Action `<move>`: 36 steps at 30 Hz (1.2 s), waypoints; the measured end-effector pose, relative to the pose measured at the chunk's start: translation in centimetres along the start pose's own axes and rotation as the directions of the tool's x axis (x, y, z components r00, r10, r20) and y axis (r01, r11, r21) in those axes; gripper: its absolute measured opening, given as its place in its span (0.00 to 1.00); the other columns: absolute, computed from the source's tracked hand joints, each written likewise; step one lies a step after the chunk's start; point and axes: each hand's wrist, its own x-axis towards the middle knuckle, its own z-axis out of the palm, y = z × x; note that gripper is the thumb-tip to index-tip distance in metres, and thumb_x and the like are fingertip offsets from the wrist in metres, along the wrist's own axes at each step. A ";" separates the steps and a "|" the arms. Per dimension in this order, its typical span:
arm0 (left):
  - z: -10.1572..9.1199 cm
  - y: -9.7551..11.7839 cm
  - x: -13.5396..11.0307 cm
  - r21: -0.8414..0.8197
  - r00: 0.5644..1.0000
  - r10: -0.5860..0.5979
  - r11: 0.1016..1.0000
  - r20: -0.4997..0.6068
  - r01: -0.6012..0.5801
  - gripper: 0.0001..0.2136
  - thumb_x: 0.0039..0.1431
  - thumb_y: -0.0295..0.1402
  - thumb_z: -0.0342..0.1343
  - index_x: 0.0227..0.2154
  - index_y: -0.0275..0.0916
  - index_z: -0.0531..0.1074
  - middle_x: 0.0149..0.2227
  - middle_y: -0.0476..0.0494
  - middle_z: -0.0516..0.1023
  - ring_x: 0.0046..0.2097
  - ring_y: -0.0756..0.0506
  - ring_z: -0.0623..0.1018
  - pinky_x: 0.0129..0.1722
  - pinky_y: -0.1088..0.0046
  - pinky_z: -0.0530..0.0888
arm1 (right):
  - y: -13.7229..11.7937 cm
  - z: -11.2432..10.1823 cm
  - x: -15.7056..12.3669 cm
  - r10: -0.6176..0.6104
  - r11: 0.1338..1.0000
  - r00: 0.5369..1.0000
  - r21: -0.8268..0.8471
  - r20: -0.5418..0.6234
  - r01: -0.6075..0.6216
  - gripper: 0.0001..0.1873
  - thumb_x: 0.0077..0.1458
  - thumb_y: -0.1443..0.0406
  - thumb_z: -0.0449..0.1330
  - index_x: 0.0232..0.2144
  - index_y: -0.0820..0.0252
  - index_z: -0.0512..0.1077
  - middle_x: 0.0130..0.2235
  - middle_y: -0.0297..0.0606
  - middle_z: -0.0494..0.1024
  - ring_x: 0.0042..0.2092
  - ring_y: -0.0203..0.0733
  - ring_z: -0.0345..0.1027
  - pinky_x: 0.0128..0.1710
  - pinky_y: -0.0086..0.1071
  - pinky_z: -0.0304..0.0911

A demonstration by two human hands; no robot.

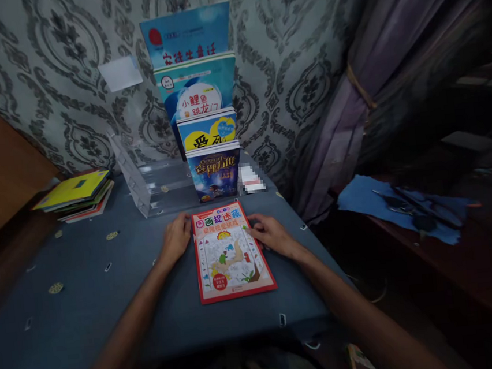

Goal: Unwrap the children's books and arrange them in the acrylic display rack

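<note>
A red-bordered picture book [231, 255] lies face up on the dark blue tablecloth, its cover drawn with a sun, a tree and small animals. At its upper left edge is my left hand [177, 237], fingers curled in and partly hidden, so whether they hold the edge is unclear. On the opposite side my right hand [272, 235] grips the book's right edge, with fingers reaching over the cover. Just behind stands a clear stepped display rack [134, 172]. In its right part, several books rise in tiers, the front one a dark blue book [215, 176].
A pile of books with a yellow one on top [75, 190] lies at the left. A white card [121, 73] sticks up above the rack. Right of the table, a purple curtain [340, 82] hangs, and a blue cloth [360, 196] with dark tools lies on a brown surface.
</note>
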 end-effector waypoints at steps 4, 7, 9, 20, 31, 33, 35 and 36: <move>-0.2 -1.1 0.1 0.298 0.964 0.249 0.917 0.089 -0.264 0.08 0.65 0.29 0.49 0.39 0.38 0.73 0.42 0.39 0.79 0.46 0.41 0.77 0.49 0.62 0.73 | 0.2 0.0 0.0 0.000 1.000 1.000 -0.012 -0.002 0.000 0.29 0.51 0.48 0.62 0.48 0.62 0.70 0.18 0.23 0.67 0.17 0.34 0.58 0.16 0.28 0.52; 0.1 -2.1 0.2 0.310 0.926 0.363 0.873 0.102 -0.377 0.10 0.67 0.32 0.49 0.43 0.37 0.74 0.47 0.38 0.79 0.50 0.41 0.76 0.54 0.59 0.72 | 0.0 0.0 -0.1 0.014 1.000 1.000 -0.012 -0.010 -0.014 0.32 0.51 0.46 0.62 0.50 0.63 0.69 0.18 0.22 0.66 0.18 0.33 0.58 0.16 0.28 0.52; 0.4 -2.8 0.1 0.298 0.906 0.408 0.856 0.112 -0.422 0.10 0.68 0.32 0.48 0.45 0.37 0.74 0.50 0.37 0.79 0.52 0.41 0.76 0.57 0.57 0.72 | -0.1 0.0 -0.2 0.028 1.000 0.999 -0.013 -0.015 -0.029 0.34 0.51 0.46 0.62 0.52 0.63 0.69 0.18 0.22 0.66 0.18 0.33 0.58 0.17 0.28 0.52; 0.4 -3.4 0.6 0.310 0.884 0.443 0.828 0.148 -0.467 0.10 0.66 0.28 0.51 0.45 0.39 0.75 0.50 0.37 0.81 0.51 0.39 0.79 0.56 0.55 0.74 | -0.1 0.2 -0.7 -0.092 0.961 0.992 -0.270 -0.092 0.064 0.33 0.56 0.49 0.60 0.57 0.64 0.71 0.21 0.25 0.64 0.23 0.35 0.57 0.23 0.28 0.53; -0.2 -4.9 1.1 0.174 0.873 0.464 0.857 0.153 -0.486 0.15 0.65 0.24 0.48 0.46 0.41 0.77 0.52 0.42 0.82 0.53 0.42 0.79 0.57 0.56 0.75 | -5.2 5.6 2.0 -0.247 0.556 0.948 -0.771 0.203 0.310 0.19 0.67 0.68 0.49 0.54 0.59 0.75 0.50 0.46 0.78 0.50 0.46 0.72 0.47 0.34 0.64; -0.3 -5.1 1.0 0.178 0.869 0.473 0.852 0.146 -0.493 0.15 0.65 0.24 0.48 0.46 0.41 0.78 0.53 0.42 0.82 0.53 0.43 0.80 0.58 0.56 0.75 | -6.1 7.7 3.5 -0.211 0.468 0.936 -0.811 0.283 0.351 0.21 0.67 0.71 0.48 0.57 0.60 0.71 0.50 0.48 0.76 0.51 0.46 0.70 0.49 0.35 0.63; -0.3 -5.1 1.0 0.188 0.861 0.487 0.841 0.145 -0.507 0.16 0.65 0.24 0.48 0.47 0.40 0.78 0.52 0.41 0.82 0.54 0.42 0.80 0.58 0.57 0.75 | -6.7 9.3 5.0 -0.186 0.417 0.930 -0.832 0.316 0.366 0.25 0.65 0.74 0.48 0.61 0.59 0.67 0.51 0.47 0.75 0.53 0.47 0.68 0.51 0.36 0.63; -0.3 -5.1 1.0 0.195 0.859 0.492 0.837 0.145 -0.512 0.16 0.64 0.23 0.48 0.47 0.40 0.78 0.52 0.41 0.82 0.54 0.42 0.80 0.58 0.57 0.75 | -6.9 9.9 5.5 -0.177 0.407 0.931 -0.838 0.318 0.364 0.26 0.64 0.76 0.48 0.62 0.60 0.65 0.52 0.47 0.74 0.54 0.47 0.67 0.52 0.37 0.63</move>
